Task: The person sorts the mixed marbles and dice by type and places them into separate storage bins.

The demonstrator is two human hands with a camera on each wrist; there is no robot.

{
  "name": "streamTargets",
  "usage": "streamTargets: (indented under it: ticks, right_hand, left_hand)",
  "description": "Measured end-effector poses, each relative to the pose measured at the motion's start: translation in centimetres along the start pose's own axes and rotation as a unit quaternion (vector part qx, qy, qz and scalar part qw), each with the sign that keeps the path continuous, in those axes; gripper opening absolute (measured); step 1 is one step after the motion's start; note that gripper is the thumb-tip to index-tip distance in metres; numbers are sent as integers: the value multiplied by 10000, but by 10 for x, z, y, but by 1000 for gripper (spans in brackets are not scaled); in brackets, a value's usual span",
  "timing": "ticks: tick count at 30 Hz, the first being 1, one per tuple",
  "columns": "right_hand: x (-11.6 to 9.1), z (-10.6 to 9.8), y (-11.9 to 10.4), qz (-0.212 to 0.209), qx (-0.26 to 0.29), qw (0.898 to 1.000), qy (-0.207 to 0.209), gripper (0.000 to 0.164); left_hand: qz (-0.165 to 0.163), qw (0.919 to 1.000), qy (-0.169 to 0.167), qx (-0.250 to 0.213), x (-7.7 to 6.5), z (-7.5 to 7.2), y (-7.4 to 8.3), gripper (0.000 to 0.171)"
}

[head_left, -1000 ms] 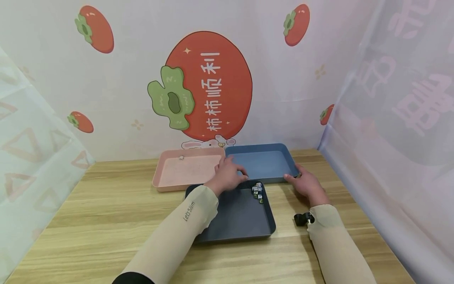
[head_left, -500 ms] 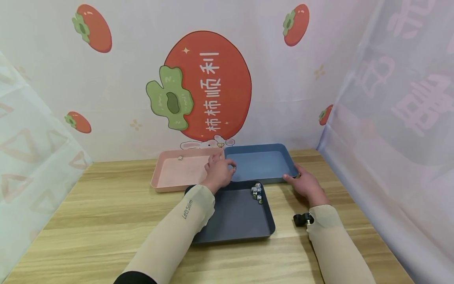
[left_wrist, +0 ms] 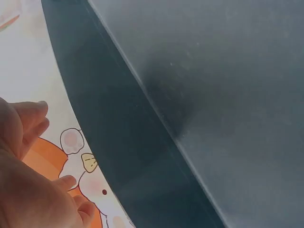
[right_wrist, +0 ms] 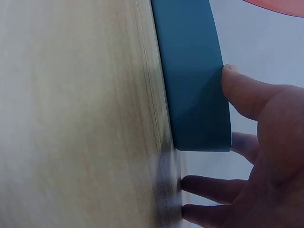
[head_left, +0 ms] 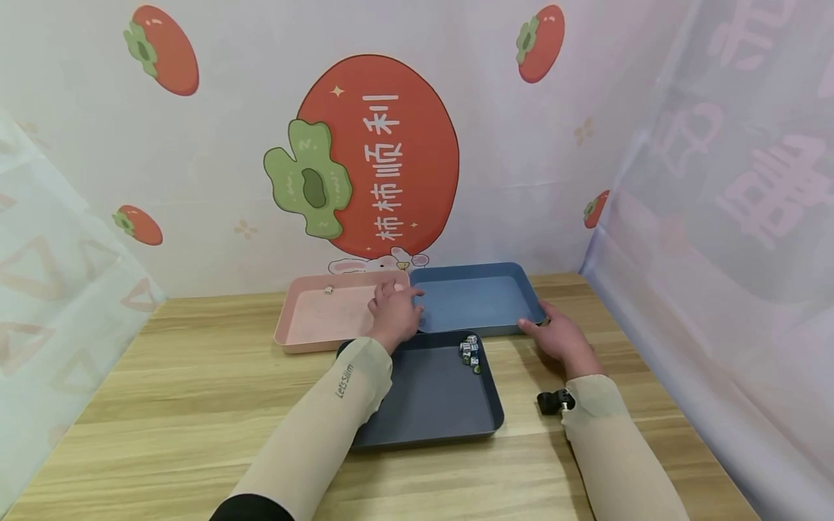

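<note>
My left hand [head_left: 394, 316] hovers where the pink tray [head_left: 306, 346], the blue tray [head_left: 478, 331] and the dark grey tray [head_left: 426, 439] meet. Its thumb and index finger are spread apart, and nothing shows between them in the left wrist view. My right hand [head_left: 559, 338] holds the near right corner of the blue tray, thumb at the rim, index finger round the corner. The other fingers reach down towards the table in the right wrist view. Several small dice [head_left: 469, 349] cluster in the dark tray's far right corner. A single die [head_left: 329, 290] lies in the pink tray.
The trays stand on a wood-grain table [head_left: 195, 405]. A printed persimmon cloth [head_left: 495, 145] rises right behind the pink and blue trays, with more cloth at both sides. A black wrist device [head_left: 555, 402] sits at my right cuff.
My left hand has shifted left from over the blue tray's near edge, and its pinched thumb and index finger have parted. The right hand keeps its place at the blue tray's corner.
</note>
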State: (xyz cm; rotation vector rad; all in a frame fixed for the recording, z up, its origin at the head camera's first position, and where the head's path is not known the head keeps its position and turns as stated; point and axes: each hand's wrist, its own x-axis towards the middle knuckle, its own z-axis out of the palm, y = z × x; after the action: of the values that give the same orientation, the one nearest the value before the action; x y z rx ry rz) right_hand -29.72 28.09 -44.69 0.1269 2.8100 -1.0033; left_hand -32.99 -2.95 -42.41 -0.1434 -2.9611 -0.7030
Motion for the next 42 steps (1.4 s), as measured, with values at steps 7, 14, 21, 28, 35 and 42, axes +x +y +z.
streamTargets:
  ticks: [7, 14, 21, 28, 35, 42]
  right_hand:
    - [0, 0, 0, 25, 32, 10000, -3, 90]
    - [0, 0, 0, -11, -12, 10000, 28, 91]
    - [0, 1, 0, -4, -10, 10000, 23, 90]
    - [1, 1, 1, 42, 6, 10000, -20, 91]
    - [1, 0, 1, 80, -44, 10000, -15, 92]
    - [1, -1, 0, 56, -68, 10000, 5, 92]
  left_hand:
    - [29, 10000, -48, 13, -1, -4, -4, 34]
    - [4, 9999, -100, 87, -1, -5, -3, 34]
    - [21, 9999, -137, 83, -3, -2, 0, 35]
    - [414, 9987, -289, -7, -10, -2, 13, 32]
    - [1077, 9932, -438, -46, -23, -7, 37, 18]
    - [1444, 9880, -531, 104, -32, -4, 48, 12]
